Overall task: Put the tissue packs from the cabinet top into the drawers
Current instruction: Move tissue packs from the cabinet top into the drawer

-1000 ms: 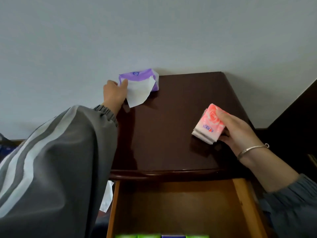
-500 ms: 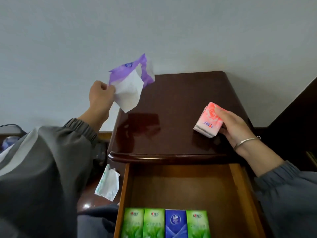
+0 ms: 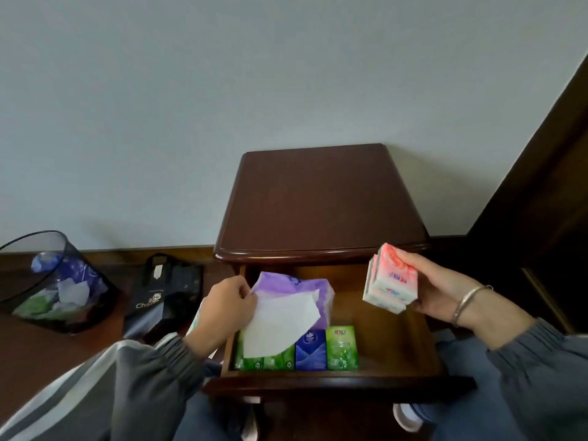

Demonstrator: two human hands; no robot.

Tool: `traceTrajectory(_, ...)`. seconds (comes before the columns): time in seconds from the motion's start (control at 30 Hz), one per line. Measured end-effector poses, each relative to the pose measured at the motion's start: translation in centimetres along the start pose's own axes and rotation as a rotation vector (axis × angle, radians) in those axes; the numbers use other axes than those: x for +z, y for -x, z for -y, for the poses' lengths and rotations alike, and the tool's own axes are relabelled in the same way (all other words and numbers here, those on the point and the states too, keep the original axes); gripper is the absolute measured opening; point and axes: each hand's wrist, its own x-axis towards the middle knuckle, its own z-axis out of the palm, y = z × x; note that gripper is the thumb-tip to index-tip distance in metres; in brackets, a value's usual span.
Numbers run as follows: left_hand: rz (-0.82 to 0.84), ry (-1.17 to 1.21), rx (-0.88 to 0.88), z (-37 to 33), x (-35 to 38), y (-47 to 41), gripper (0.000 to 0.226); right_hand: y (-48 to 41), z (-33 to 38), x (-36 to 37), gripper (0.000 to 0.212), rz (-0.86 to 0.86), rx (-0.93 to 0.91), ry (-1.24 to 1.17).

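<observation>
My left hand (image 3: 227, 308) pinches a purple tissue pack (image 3: 299, 289) by its edge, a white tissue sheet hanging out of it, over the left part of the open drawer (image 3: 394, 342). My right hand (image 3: 436, 286) grips a pink rose-print tissue pack (image 3: 393, 278) above the drawer's right side. At the drawer's front lie green packs (image 3: 342, 346) and a blue pack (image 3: 311, 350) in a row, partly hidden by the white sheet. The dark cabinet top (image 3: 318, 202) is bare.
A dark see-through waste bin (image 3: 47, 281) with wrappers stands on the floor at left, and a black bag (image 3: 165, 294) sits between it and the cabinet. A dark wooden frame (image 3: 547, 186) rises at right. The wall is behind the cabinet.
Both hands came off the cabinet top and down over the open drawer, the left carrying the purple pack, the right the pink one. The view has pulled back and tilted down.
</observation>
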Motion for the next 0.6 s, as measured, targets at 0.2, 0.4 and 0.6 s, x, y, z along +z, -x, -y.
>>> traceTrajectory(0.2,-0.090,-0.015,-0.073,-0.5,1.6,-1.3,0.020,1.1,-1.6,-0.4,0.057,-0.102,0.043,-0.024)
traceTrajectory(0.4,-0.101,-0.110,-0.102,-0.6,3.8,-1.6,0.021,0.5,-2.4,-0.3,0.064,-0.138,0.001,0.065)
traceTrajectory(0.6,-0.050,-0.283,0.080,-0.6,4.5,-0.6,0.028,-0.8,-2.8,0.0,0.039,-0.218,-0.095,0.190)
